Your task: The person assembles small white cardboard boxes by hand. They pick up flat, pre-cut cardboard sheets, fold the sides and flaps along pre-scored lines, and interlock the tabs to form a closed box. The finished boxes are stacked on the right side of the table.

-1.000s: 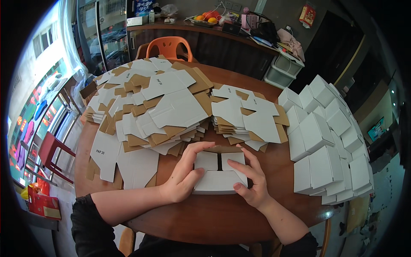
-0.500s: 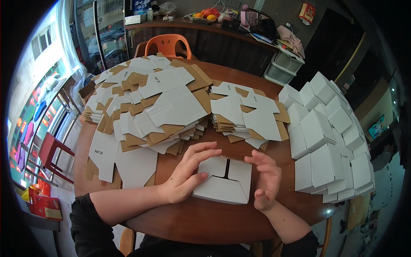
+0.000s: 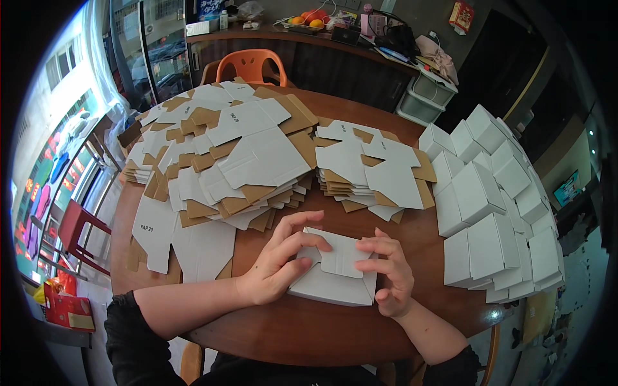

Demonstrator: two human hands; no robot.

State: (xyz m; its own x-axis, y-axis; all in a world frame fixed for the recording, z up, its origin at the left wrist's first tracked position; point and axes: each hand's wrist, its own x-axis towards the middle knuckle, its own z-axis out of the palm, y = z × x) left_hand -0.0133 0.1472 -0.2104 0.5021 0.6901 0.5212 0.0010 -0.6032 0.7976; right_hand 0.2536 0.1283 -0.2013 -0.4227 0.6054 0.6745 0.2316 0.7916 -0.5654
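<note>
A small white cardboard box (image 3: 331,283) sits on the table in front of me, its flaps folded over the top. One panel with a tab lies across the middle, and the dark gap is covered. My left hand (image 3: 283,260) is at the box's left side, fingers apart and bent, with the fingertips on the top panel. From the right, my right hand (image 3: 389,273) rests its fingertips on the panel's right edge, fingers spread and curved. Neither hand is wrapped round the box.
Flat unfolded cardboard blanks (image 3: 264,161) lie in a big pile at the left, with a smaller stack (image 3: 393,180) beside it. Folded white boxes (image 3: 476,193) are piled at the right of the wooden table (image 3: 277,334). An orange chair (image 3: 251,64) stands behind.
The two upper flaps with a dark gap between them are now covered by a panel folded down. My right hand has moved left onto the box, and the left fingers have come down on top.
</note>
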